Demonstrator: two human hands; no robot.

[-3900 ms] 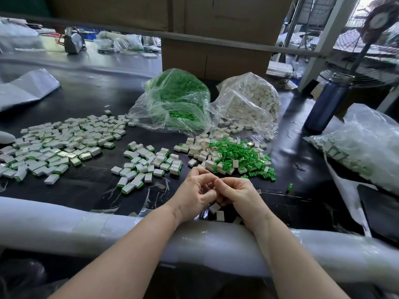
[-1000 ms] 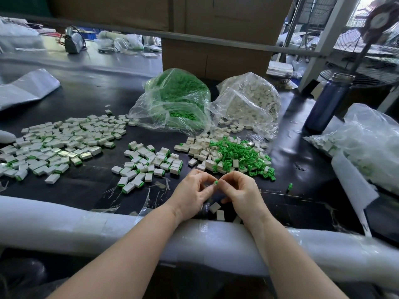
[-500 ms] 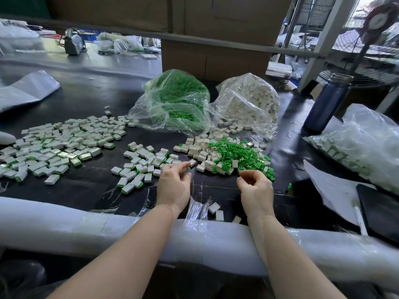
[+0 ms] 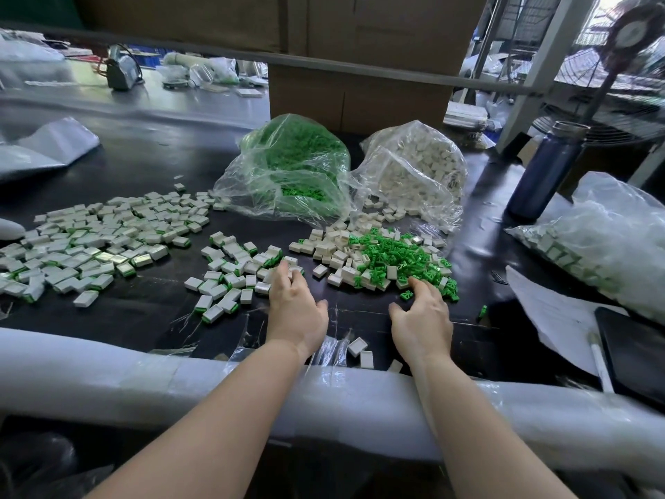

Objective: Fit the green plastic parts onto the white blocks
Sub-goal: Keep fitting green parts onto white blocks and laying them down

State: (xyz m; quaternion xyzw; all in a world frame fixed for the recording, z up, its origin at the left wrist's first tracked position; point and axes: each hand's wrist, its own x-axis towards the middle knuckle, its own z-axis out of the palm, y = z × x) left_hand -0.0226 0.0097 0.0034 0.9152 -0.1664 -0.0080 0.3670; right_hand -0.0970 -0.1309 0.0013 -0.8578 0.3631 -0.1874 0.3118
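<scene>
R hand [image 4: 421, 315], fingers loosely apart, reached green parts [image 4: 396, 261]; L hand [image 4: 297, 306] fingers apart at done blocks [image 4: 234, 275]; best pinch just one

Daylight from upper right; edges warped, background perhaps blurred.

Your loose green plastic parts [image 4: 399, 259] lie heaped on the black table [image 4: 144, 167], right of centre, mixed with bare white blocks [image 4: 333, 250] on their left. Blocks already fitted with green [image 4: 230, 271] are scattered toward the left edge. Three white blocks [image 4: 360, 349] lie open-side up at the near edge.
</scene>
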